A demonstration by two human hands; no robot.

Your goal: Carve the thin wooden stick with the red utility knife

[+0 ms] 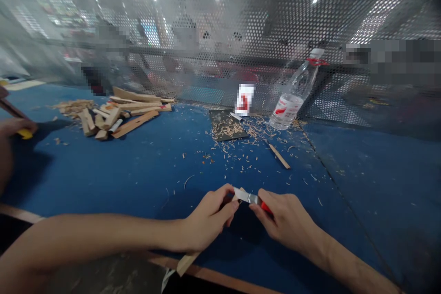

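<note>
My left hand (213, 216) is closed around a thin wooden stick (188, 264), whose lower end sticks out under my wrist past the table's front edge. In my right hand (285, 216) is a red-handled utility knife (253, 199), with its blade pointing left. The blade lies against or just above the stick's upper end at my left fingertips; exact contact is hard to make out. Both hands are low over the blue table (138, 179). Curled wood shavings (225, 129) are scattered ahead of them, some on a dark flat sheet (217, 117).
A clear plastic bottle (289, 105) leans against the perforated metal screen (241, 23). One loose wood strip (279, 156) lies nearby. Wooden blocks and strips (138, 121) are heaped at back left. Another person's hand (14, 131) with something yellow is at the left edge.
</note>
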